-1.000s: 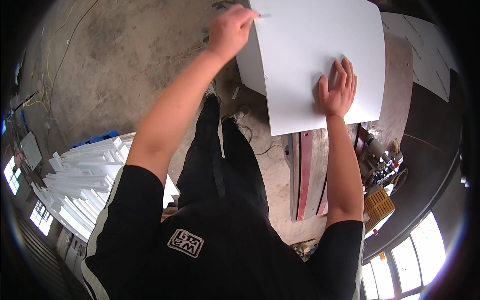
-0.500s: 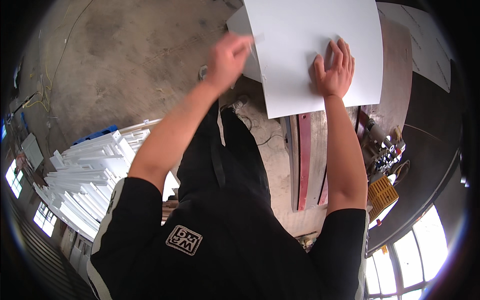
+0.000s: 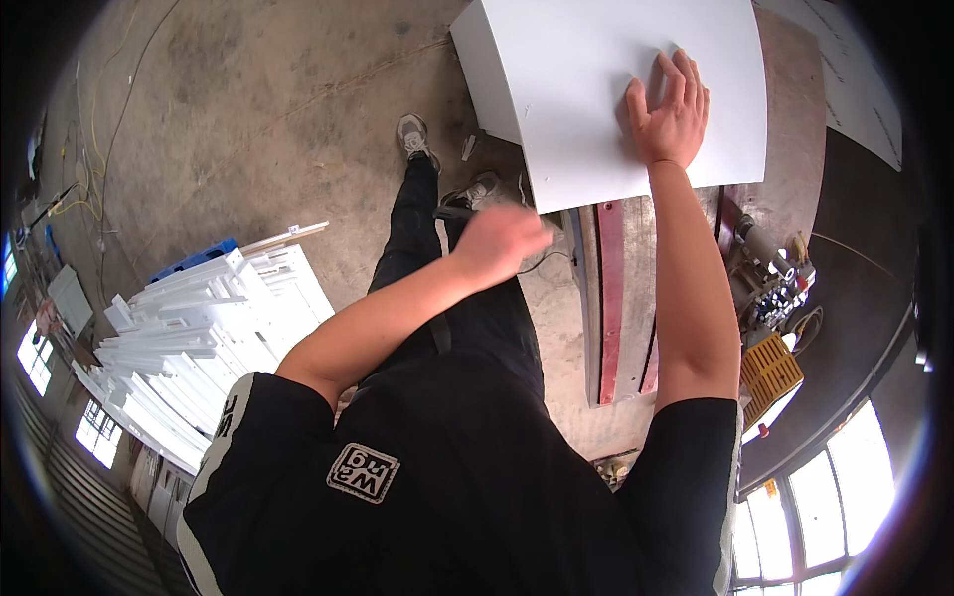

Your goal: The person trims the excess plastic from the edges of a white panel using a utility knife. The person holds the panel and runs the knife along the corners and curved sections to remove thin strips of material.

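A white panel [image 3: 586, 89], box-like with a side face hanging down at its left, lies at the top centre on a machine bed. My right hand [image 3: 674, 114] rests on its top face, open, fingers spread and palm down. My left hand [image 3: 497, 245] is off the panel, just below its near left corner and above my legs. Motion smears its fingers, so whether it holds anything cannot be made out. Tiny pale bits [image 3: 528, 107] stick to the panel near its left edge. A small pale scrap [image 3: 468, 147] shows beside my shoe.
The machine bed [image 3: 636, 298] has a red strip and runs toward me under the panel. Metal fittings [image 3: 770, 253] and a yellow slotted box [image 3: 770, 382] are at the right. White strips [image 3: 219, 328] are piled at the left. Cables [image 3: 94, 179] lie on the concrete floor.
My left hand has swept down and toward me from the panel's left edge to its near corner. My right hand stays on the panel. The pale scrap now shows by my shoe.
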`<move>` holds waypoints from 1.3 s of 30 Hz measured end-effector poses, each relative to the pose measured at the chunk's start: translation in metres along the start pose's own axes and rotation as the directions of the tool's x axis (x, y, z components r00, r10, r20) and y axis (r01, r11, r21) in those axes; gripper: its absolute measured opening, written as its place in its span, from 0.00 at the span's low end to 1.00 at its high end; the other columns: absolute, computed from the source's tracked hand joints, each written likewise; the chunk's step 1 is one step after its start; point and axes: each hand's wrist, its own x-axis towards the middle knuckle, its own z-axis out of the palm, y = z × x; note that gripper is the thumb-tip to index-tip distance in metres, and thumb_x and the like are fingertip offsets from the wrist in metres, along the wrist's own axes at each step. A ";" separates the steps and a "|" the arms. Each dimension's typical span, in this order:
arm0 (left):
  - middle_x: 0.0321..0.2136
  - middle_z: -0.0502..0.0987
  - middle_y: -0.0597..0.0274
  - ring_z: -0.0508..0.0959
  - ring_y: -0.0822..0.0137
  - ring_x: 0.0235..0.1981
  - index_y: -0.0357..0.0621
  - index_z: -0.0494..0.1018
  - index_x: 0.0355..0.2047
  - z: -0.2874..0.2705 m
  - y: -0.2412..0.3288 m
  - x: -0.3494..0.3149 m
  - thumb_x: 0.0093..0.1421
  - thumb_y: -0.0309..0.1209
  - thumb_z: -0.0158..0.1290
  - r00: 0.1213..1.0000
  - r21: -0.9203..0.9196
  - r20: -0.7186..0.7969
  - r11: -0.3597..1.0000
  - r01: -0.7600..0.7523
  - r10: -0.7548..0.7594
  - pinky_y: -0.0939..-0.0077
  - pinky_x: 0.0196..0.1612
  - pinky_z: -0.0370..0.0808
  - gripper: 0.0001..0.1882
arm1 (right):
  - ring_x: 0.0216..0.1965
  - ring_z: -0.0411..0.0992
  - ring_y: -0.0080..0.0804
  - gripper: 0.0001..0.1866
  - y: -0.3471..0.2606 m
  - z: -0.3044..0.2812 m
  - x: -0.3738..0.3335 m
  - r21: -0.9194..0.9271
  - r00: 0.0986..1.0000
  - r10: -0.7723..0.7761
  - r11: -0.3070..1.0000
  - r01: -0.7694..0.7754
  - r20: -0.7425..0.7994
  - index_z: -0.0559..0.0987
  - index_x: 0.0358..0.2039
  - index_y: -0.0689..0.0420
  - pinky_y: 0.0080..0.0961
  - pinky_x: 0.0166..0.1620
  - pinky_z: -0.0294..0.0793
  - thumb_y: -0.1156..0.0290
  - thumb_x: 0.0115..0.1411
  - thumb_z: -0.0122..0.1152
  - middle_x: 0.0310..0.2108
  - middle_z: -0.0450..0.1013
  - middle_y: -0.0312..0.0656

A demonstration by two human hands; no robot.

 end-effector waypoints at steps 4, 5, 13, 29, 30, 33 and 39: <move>0.32 0.78 0.61 0.82 0.54 0.34 0.52 0.86 0.42 0.013 -0.003 -0.021 0.61 0.21 0.64 0.981 -0.278 -0.079 0.949 0.151 -0.179 0.60 0.36 0.80 0.11 | 0.79 0.61 0.39 0.32 0.002 -0.001 0.004 -0.020 1.000 -0.005 1.000 0.005 -0.007 0.77 0.68 0.40 0.46 0.81 0.53 0.44 0.66 0.61 0.75 0.68 0.38; 0.33 0.79 0.59 0.83 0.54 0.34 0.49 0.85 0.42 -0.015 -0.009 0.006 0.62 0.20 0.64 0.944 -0.238 -0.160 0.940 0.245 -0.287 0.61 0.38 0.81 0.11 | 0.79 0.60 0.39 0.32 0.005 -0.002 0.004 -0.041 1.000 -0.004 0.999 0.004 -0.009 0.77 0.68 0.40 0.46 0.81 0.53 0.44 0.66 0.61 0.75 0.68 0.38; 0.31 0.81 0.60 0.83 0.54 0.34 0.50 0.85 0.43 -0.099 -0.129 0.126 0.63 0.19 0.61 0.787 -0.024 -0.603 0.988 0.151 -0.135 0.63 0.35 0.80 0.12 | 0.79 0.60 0.38 0.32 0.000 0.001 -0.003 0.003 1.000 -0.020 1.000 0.020 -0.009 0.76 0.68 0.39 0.46 0.81 0.53 0.43 0.67 0.60 0.75 0.68 0.37; 0.32 0.80 0.56 0.81 0.55 0.33 0.46 0.84 0.44 -0.068 -0.068 0.072 0.65 0.21 0.62 0.808 -0.187 -0.513 0.956 0.225 -0.291 0.66 0.36 0.78 0.09 | 0.79 0.60 0.38 0.31 0.002 -0.003 -0.006 -0.021 1.000 -0.004 1.000 0.005 0.010 0.77 0.67 0.40 0.46 0.82 0.52 0.44 0.67 0.62 0.75 0.68 0.37; 0.31 0.81 0.57 0.83 0.53 0.34 0.54 0.85 0.43 -0.079 -0.091 0.090 0.63 0.19 0.59 0.792 -0.089 -0.572 0.977 0.196 -0.211 0.61 0.34 0.81 0.14 | 0.79 0.60 0.39 0.31 0.000 -0.002 -0.004 -0.009 1.000 -0.004 1.000 0.004 0.011 0.77 0.67 0.40 0.46 0.82 0.52 0.44 0.67 0.62 0.75 0.68 0.37; 0.30 0.81 0.61 0.83 0.55 0.33 0.53 0.86 0.41 -0.070 -0.091 0.088 0.60 0.19 0.60 0.849 0.062 -0.526 0.993 0.102 -0.054 0.61 0.33 0.80 0.14 | 0.79 0.60 0.39 0.31 0.001 0.000 0.001 -0.018 1.000 -0.011 1.000 0.010 -0.006 0.77 0.68 0.40 0.46 0.81 0.52 0.44 0.67 0.62 0.75 0.68 0.37; 0.29 0.77 0.65 0.81 0.59 0.31 0.53 0.85 0.39 0.009 0.005 -0.010 0.55 0.21 0.62 0.993 -0.086 -0.119 0.996 -0.013 0.003 0.60 0.33 0.79 0.13 | 0.78 0.61 0.38 0.31 0.002 -0.002 0.000 -0.010 1.000 0.002 1.000 -0.002 0.003 0.77 0.67 0.41 0.45 0.81 0.54 0.45 0.66 0.62 0.75 0.68 0.37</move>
